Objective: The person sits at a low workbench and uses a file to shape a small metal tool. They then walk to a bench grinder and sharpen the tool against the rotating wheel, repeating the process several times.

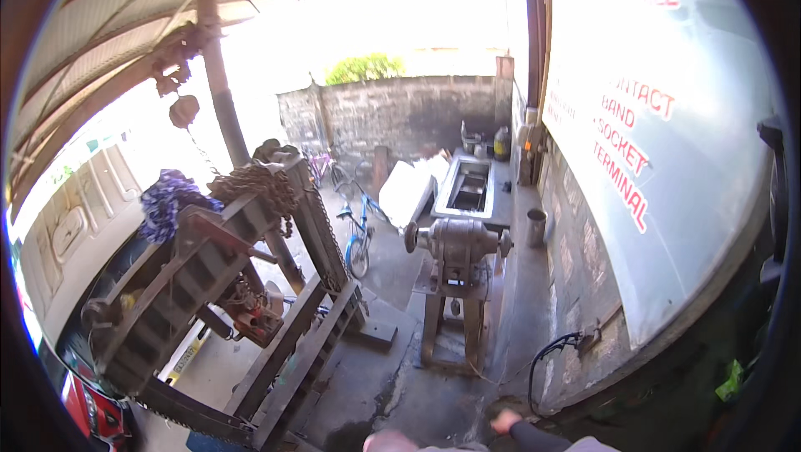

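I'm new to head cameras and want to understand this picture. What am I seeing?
There's no robot: a camera on a person's head looks down, and its wide lens bends straight edges. At the lower edge is the right hand, dark-sleeved; I can't tell whether it holds anything. A blurred shape left of it may be the other hand. Nearby is a black cable. Ahead, a grinder-like machine sits on a metal stand. At left, a steel frame carries rusty chains.

Floor (417,406) passage, between steel frame (188,285) and wall (563,239).
Open: floor left of the grinder (460,239), as far as the blue bicycle (361,223); narrower strip between grinder and wall. Obstacles: grinder on stand (431,327), mid-passage; chain-draped steel frame, left; black cable (532,379) looping from wall, near the right hand (504,421).
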`<move>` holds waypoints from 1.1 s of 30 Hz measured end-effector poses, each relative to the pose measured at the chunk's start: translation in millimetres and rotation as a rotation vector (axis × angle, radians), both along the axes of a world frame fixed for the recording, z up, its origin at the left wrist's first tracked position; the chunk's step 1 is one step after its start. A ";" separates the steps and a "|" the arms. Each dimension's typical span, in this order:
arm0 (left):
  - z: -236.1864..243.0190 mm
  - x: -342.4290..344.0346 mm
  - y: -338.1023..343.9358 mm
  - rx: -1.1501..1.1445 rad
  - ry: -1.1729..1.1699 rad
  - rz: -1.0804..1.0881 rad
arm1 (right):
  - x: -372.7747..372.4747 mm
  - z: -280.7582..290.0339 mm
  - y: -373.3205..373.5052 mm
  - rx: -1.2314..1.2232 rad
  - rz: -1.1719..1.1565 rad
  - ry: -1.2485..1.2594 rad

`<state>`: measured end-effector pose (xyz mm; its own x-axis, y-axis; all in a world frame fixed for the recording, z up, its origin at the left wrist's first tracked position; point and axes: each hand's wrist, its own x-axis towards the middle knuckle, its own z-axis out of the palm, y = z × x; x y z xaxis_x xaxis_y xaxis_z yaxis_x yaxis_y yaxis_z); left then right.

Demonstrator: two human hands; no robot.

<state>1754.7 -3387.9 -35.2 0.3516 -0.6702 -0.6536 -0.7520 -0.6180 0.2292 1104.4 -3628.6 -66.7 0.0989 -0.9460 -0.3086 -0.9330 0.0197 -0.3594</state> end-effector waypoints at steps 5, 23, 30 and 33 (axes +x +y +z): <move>2.1 37.7 -177.7 -0.031 -0.037 -0.101 | 111.9 85.7 -245.6 0.154 -0.148 -0.688; 181.4 -157.4 -721.6 -0.300 0.294 -0.498 | 96.0 67.1 -535.1 0.348 -1.301 -1.677; 183.8 -206.9 -709.5 -0.198 0.319 -0.512 | 94.4 65.7 -534.5 0.293 -1.377 -1.414; 175.2 -212.2 -712.9 -0.221 0.326 -0.560 | 95.6 73.7 -535.8 0.335 -1.361 -1.441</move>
<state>1542.5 -4100.8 140.0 -0.2784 -0.8236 -0.4941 -0.8156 -0.0689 0.5745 1200.0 -4164.4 7.0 -0.2070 -0.5346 -0.8193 0.6599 0.5420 -0.5204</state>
